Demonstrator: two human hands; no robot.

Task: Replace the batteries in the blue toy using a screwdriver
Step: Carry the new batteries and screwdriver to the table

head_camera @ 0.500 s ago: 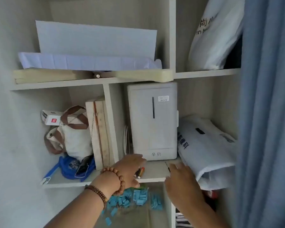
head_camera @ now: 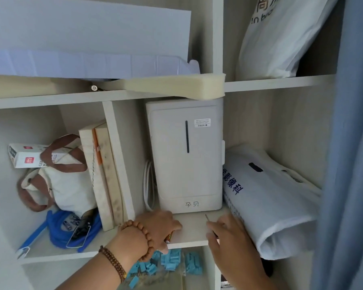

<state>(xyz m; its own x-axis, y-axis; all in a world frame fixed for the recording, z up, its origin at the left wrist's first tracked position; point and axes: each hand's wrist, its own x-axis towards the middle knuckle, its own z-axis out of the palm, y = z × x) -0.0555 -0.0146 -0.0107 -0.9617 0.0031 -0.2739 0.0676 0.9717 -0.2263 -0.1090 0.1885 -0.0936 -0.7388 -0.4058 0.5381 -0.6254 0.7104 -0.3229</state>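
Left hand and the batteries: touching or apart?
Touching. The head view shows the left hand resting on the shelf with its fingers closed around the batteries, whose ends stick out below them.

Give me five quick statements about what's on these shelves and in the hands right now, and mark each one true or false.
1. The left hand holds batteries. True.
2. The right hand is empty. False: it holds a thin screwdriver.
3. The white appliance stands upright on the shelf. True.
4. A blue curtain hangs at the left. False: it hangs at the right.
5. The left wrist wears bead bracelets. True.
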